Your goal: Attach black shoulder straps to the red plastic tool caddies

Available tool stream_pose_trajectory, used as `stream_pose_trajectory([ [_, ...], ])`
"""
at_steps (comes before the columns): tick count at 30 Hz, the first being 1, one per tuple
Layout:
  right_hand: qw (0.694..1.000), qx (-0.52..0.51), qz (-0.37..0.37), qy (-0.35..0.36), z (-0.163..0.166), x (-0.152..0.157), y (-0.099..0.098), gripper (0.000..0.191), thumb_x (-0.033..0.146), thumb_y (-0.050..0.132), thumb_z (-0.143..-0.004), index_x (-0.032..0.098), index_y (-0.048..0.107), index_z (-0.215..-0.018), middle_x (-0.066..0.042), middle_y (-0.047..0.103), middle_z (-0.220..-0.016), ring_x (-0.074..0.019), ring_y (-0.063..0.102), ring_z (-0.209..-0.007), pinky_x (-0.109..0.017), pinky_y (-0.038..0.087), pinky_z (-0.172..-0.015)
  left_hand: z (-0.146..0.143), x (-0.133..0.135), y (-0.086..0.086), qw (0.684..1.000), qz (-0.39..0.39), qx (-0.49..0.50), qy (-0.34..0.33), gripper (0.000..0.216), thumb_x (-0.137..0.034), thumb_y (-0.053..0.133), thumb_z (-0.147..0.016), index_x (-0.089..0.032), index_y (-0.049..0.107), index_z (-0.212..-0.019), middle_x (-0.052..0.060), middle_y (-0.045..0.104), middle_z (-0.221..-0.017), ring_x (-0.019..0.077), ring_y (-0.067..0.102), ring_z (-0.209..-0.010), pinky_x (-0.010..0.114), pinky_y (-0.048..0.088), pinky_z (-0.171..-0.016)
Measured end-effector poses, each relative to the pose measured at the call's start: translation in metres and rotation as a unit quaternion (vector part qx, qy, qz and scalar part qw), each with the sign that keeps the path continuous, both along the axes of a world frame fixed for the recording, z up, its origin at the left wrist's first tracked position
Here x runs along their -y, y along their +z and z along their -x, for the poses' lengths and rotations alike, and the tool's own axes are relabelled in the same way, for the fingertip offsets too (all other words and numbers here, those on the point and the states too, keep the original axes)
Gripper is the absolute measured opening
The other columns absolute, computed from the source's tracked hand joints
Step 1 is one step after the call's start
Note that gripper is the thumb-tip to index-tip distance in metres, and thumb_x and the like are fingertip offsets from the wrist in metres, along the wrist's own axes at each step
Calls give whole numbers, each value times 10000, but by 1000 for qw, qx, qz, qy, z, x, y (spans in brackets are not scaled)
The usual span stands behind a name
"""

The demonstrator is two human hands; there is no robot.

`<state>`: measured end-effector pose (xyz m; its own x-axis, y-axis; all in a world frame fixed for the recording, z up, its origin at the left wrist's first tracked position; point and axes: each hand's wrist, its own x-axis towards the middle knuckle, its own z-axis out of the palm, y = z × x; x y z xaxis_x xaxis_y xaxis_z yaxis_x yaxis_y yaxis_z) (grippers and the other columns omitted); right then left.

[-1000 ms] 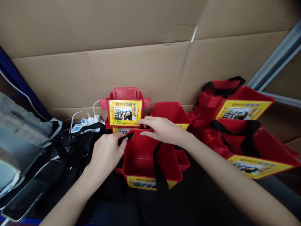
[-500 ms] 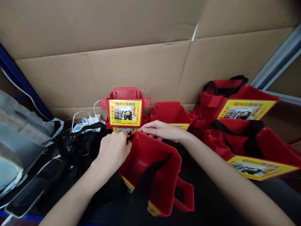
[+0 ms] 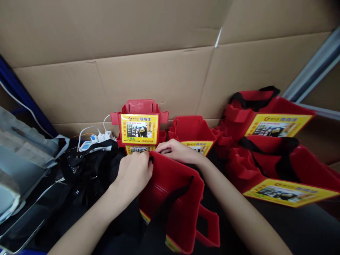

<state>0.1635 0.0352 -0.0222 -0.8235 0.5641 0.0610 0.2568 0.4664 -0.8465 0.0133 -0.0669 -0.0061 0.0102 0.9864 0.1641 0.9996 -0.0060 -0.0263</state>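
A red plastic tool box (image 3: pixel 175 191) with a yellow label stands tilted in front of me, and a black strap (image 3: pixel 170 205) runs across its open top. My left hand (image 3: pixel 134 173) pinches the strap's end at the box's far left corner. My right hand (image 3: pixel 176 151) rests with curled fingers on the far rim beside it. Both hands meet at that corner, and the strap end itself is hidden between the fingers.
More red boxes stand behind: one upright with a label (image 3: pixel 140 122), one open (image 3: pixel 192 131), and a strapped pile at right (image 3: pixel 268 141). A heap of black straps (image 3: pixel 85 170) and a white power strip (image 3: pixel 95 139) lie left. Cardboard (image 3: pixel 159 63) walls the back.
The box has turned from level to tilted, its near corner swung toward me. Both hands have drawn together at its far left corner, the left still holding the strap end.
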Motion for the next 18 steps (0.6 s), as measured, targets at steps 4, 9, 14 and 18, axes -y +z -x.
stream_pose_trajectory([
  [4,990,17,-138,-16,-1,1,4,175,164,519,-761,152,675,-840,-47,647,-896,-138,577,-794,-254,436,-705,1,5,0,1000,3,-12,-4,277,-281,372,-850,-197,597,-987,96,652,-832,275,628,-734,349,445,-577],
  [9,944,93,-299,-107,-22,-4,16,192,153,482,-789,187,669,-819,-44,628,-906,-139,562,-793,-241,401,-681,12,27,5,998,52,-9,-37,257,-213,356,-846,-208,610,-888,80,649,-758,267,637,-699,348,440,-595],
  [14,916,179,-325,-154,-24,6,20,198,208,446,-826,203,644,-840,-40,636,-886,-150,565,-768,-235,373,-613,18,21,14,998,56,-6,-30,256,-227,365,-844,-192,619,-842,98,652,-776,279,636,-719,357,442,-603],
  [18,865,261,-375,-207,-24,7,21,249,207,391,-846,211,635,-889,-70,635,-915,-190,583,-799,-257,354,-579,19,5,14,995,70,-33,-58,277,-206,361,-841,-146,630,-873,144,647,-853,288,633,-777,375,453,-649],
])
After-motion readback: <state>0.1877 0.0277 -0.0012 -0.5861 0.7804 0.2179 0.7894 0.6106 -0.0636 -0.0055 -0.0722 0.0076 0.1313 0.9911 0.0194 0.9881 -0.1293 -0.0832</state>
